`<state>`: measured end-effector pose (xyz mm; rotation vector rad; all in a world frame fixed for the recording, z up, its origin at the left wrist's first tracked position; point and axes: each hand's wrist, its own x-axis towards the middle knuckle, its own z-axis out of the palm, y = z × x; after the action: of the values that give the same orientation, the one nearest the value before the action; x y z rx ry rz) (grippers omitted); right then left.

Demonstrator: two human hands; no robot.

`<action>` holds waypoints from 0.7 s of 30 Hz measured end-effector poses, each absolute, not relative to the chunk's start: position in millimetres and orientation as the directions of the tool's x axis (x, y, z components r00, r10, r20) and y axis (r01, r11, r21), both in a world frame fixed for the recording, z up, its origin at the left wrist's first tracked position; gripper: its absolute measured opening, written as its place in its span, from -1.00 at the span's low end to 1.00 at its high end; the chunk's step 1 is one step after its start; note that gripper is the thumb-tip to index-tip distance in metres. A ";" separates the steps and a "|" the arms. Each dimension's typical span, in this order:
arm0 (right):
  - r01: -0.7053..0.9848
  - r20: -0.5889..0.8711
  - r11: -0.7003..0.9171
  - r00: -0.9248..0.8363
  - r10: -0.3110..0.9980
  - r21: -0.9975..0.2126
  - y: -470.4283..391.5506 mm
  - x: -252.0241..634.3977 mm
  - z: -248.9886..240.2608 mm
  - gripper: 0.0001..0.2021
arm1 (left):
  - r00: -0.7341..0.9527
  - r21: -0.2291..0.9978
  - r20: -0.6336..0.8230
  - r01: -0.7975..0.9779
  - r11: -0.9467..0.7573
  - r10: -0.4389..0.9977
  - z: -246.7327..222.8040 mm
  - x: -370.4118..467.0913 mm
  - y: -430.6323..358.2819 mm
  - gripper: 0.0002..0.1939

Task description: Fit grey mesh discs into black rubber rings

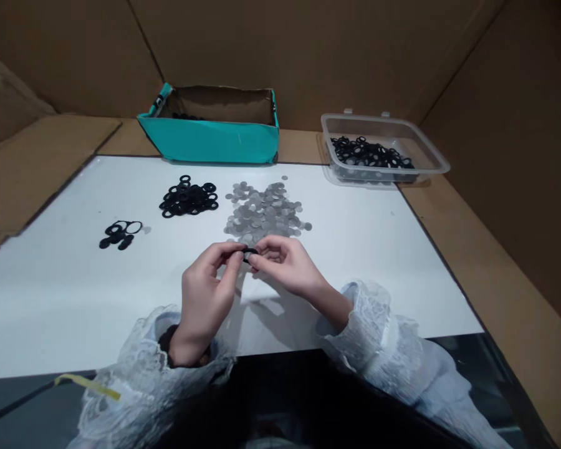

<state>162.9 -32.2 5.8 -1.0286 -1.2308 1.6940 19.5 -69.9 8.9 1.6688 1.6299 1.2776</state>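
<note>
Between the fingertips of both hands, just above the white board, is a small black ring (249,251). My left hand (210,280) pinches its left side with thumb and forefinger. On the right side, my right hand (287,265) grips it the same way, its other fingers curled. Whether a disc sits inside the ring I cannot tell. Right behind the hands spreads a loose pile of small grey discs (266,209). A heap of black rings (189,198) lies to the left of that pile, and a smaller group of black pieces (116,235) lies nearer on the left.
A turquoise box (219,142) with dark pieces inside stands at the back. At the back right, a clear plastic tub (430,159) holds many black rings. Cardboard walls (336,56) enclose the white board (378,249). A dark cord with a yellow tie (86,383) lies front left.
</note>
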 end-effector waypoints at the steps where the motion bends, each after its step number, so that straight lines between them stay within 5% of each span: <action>1: -0.135 -0.155 -0.216 -0.358 0.921 -0.967 -32.1 163.5 5.9 -0.88 | -0.135 0.841 0.289 0.509 -0.184 0.948 8.3 19.2 -69.7 -0.85; 9: -0.201 -0.091 -0.154 -0.291 0.952 -0.968 -33.3 162.2 4.4 -0.76 | -0.084 0.884 0.189 0.448 -0.132 0.978 12.2 19.3 -68.7 -0.84; 16: -0.111 0.146 0.121 -0.256 0.956 -0.986 -38.3 160.6 2.8 -0.85 | -0.028 0.781 0.367 0.553 -0.291 0.930 9.1 15.8 -68.3 -0.93; 21: 0.086 0.414 0.449 -0.266 0.871 -0.890 -44.2 163.9 3.8 -0.89 | 0.061 0.651 0.562 0.583 -0.487 0.825 3.6 12.7 -66.5 -0.90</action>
<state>163.9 -44.2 3.8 -0.8382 -1.6731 0.9558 12.7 -66.5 3.6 2.0885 1.4280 1.3927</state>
